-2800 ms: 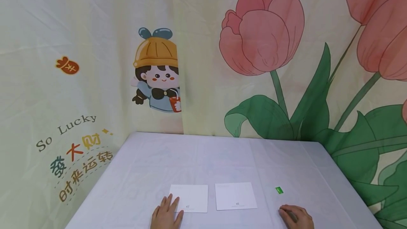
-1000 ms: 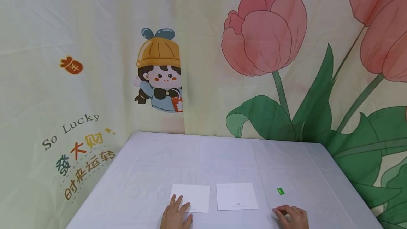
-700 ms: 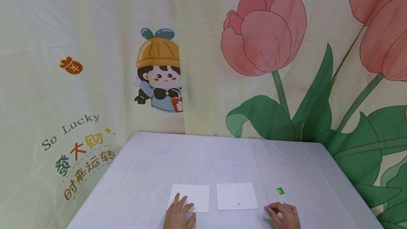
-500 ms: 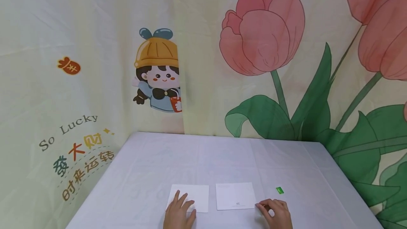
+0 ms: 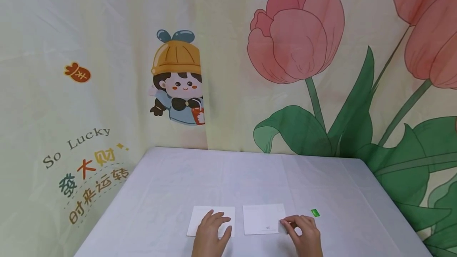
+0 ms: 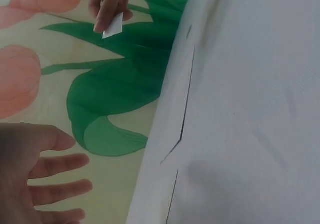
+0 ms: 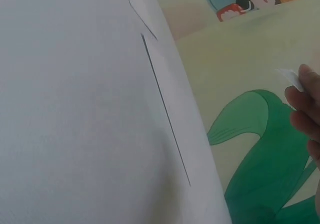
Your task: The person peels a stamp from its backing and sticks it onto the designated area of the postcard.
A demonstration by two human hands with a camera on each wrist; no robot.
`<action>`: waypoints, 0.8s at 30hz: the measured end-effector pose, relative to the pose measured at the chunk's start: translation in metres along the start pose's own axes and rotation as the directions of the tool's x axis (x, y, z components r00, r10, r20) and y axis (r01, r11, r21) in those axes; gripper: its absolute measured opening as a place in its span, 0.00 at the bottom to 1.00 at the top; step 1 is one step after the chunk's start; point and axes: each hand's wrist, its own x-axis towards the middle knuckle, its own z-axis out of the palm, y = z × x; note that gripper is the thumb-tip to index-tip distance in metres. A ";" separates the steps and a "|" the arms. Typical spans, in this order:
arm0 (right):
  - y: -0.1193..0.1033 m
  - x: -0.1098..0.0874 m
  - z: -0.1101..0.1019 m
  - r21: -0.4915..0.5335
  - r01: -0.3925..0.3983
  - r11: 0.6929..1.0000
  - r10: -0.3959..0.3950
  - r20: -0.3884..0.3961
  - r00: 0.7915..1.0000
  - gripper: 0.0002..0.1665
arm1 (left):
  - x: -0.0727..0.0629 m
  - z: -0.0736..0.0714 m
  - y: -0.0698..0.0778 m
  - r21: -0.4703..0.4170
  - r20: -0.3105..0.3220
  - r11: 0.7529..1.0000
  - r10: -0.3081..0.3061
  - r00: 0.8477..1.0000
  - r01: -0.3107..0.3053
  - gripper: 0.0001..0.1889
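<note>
Fingertips of our right hand (image 5: pixel 304 234) are pinched together on a small white slip (image 6: pixel 114 27), which points left from them toward the lower right corner of the right card (image 5: pixel 262 217). That card's long axis runs across the frame, and our right hand is nearer to it. Our left hand (image 5: pixel 211 234) holds nothing, fingers apart, before the left card (image 5: pixel 197 214). From the left wrist, upper left, we see the slip raised off the table (image 5: pixel 250 177); the head view hardly tells us that.
</note>
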 end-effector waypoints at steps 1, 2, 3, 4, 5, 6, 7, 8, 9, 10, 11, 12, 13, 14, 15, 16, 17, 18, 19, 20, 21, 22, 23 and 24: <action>-0.003 0.001 -0.001 0.004 -0.006 1.000 0.006 -0.002 1.000 0.11 | 0.001 0.000 0.003 -0.024 0.019 1.000 -0.007 1.000 0.007 0.06; -0.006 0.001 -0.001 0.010 -0.009 1.000 0.009 -0.007 1.000 0.11 | 0.002 0.001 0.005 -0.045 0.037 0.999 -0.008 0.999 0.010 0.06; -0.008 0.002 -0.002 0.020 -0.012 1.000 0.012 -0.016 1.000 0.11 | 0.003 0.001 0.008 -0.066 0.056 0.998 -0.007 0.998 0.010 0.05; -0.011 0.002 -0.002 0.028 -0.012 1.000 0.013 -0.024 1.000 0.11 | 0.004 0.002 0.010 -0.090 0.076 0.996 -0.006 0.997 0.013 0.05; -0.014 0.002 -0.002 0.040 -0.013 0.999 0.014 -0.033 0.999 0.12 | 0.004 0.002 0.013 -0.112 0.095 0.994 -0.007 0.995 0.018 0.05; -0.016 0.003 -0.002 0.052 -0.012 0.999 0.015 -0.041 0.999 0.12 | 0.005 0.002 0.015 -0.134 0.113 0.991 -0.002 0.994 0.017 0.05; -0.019 0.003 -0.001 0.063 -0.011 0.998 0.013 -0.044 0.999 0.12 | 0.005 0.002 0.018 -0.158 0.126 0.987 0.004 0.992 0.016 0.05; -0.022 0.003 -0.001 0.077 -0.009 0.997 0.013 -0.048 0.999 0.12 | 0.005 0.002 0.021 -0.181 0.136 0.983 0.011 0.991 0.014 0.06; -0.024 0.003 -0.001 0.089 -0.008 0.996 0.012 -0.050 0.999 0.12 | 0.005 0.002 0.024 -0.209 0.146 0.978 0.020 0.989 0.011 0.06; -0.027 0.003 0.000 0.100 -0.010 0.995 0.015 -0.050 0.999 0.12 | 0.005 0.002 0.026 -0.237 0.151 0.971 0.032 0.988 0.005 0.06; -0.029 0.003 0.000 0.110 -0.012 0.994 0.018 -0.051 0.999 0.12 | 0.005 0.003 0.028 -0.265 0.154 0.964 0.044 0.987 -0.002 0.07; -0.032 0.003 0.000 0.120 -0.016 0.993 0.022 -0.049 0.999 0.12 | 0.005 0.004 0.031 -0.295 0.151 0.955 0.060 0.987 -0.013 0.07; -0.034 0.003 0.001 0.131 -0.021 0.991 0.027 -0.048 0.998 0.12 | 0.004 0.005 0.033 -0.324 0.149 0.946 0.072 0.986 -0.020 0.07; -0.036 0.003 0.001 0.149 -0.023 0.989 0.031 -0.053 0.998 0.12 | 0.004 0.006 0.035 -0.351 0.153 0.936 0.082 0.985 -0.023 0.08; -0.039 0.003 0.001 0.167 -0.025 0.986 0.035 -0.056 0.998 0.12 | 0.004 0.007 0.036 -0.376 0.157 0.926 0.093 0.983 -0.027 0.09; -0.040 0.003 0.001 0.186 -0.024 0.982 0.036 -0.060 0.998 0.12 | 0.004 0.008 0.038 -0.398 0.157 0.917 0.101 0.982 -0.030 0.10; -0.042 0.003 0.002 0.207 -0.021 0.978 0.035 -0.065 0.997 0.12 | 0.005 0.009 0.040 -0.416 0.163 0.909 0.104 0.981 -0.027 0.11; -0.043 0.002 0.002 0.232 -0.017 0.973 0.033 -0.068 0.997 0.12 | 0.005 0.010 0.042 -0.429 0.165 0.903 0.108 0.980 -0.027 0.12; -0.044 0.002 0.002 0.256 -0.010 0.967 0.030 -0.073 0.997 0.12 | 0.005 0.010 0.044 -0.440 0.167 0.897 0.110 0.980 -0.026 0.13; -0.045 0.002 0.002 0.276 -0.003 0.961 0.025 -0.077 0.997 0.12 | 0.005 0.010 0.046 -0.448 0.168 0.894 0.109 0.980 -0.022 0.13; -0.046 0.002 0.002 0.293 0.002 0.956 0.022 -0.078 0.997 0.12 | 0.005 0.011 0.047 -0.454 0.166 0.891 0.109 0.980 -0.022 0.13; -0.047 0.002 0.002 0.307 0.007 0.952 0.018 -0.080 0.997 0.12 | 0.005 0.011 0.049 -0.458 0.164 0.889 0.107 0.981 -0.020 0.13; -0.048 0.001 0.002 0.321 0.012 0.947 0.014 -0.079 0.997 0.11 | 0.005 0.011 0.050 -0.463 0.159 0.886 0.107 0.981 -0.021 0.13; -0.048 0.001 0.002 0.332 0.015 0.943 0.012 -0.079 0.997 0.11 | 0.005 0.011 0.052 -0.470 0.151 0.882 0.109 0.982 -0.026 0.13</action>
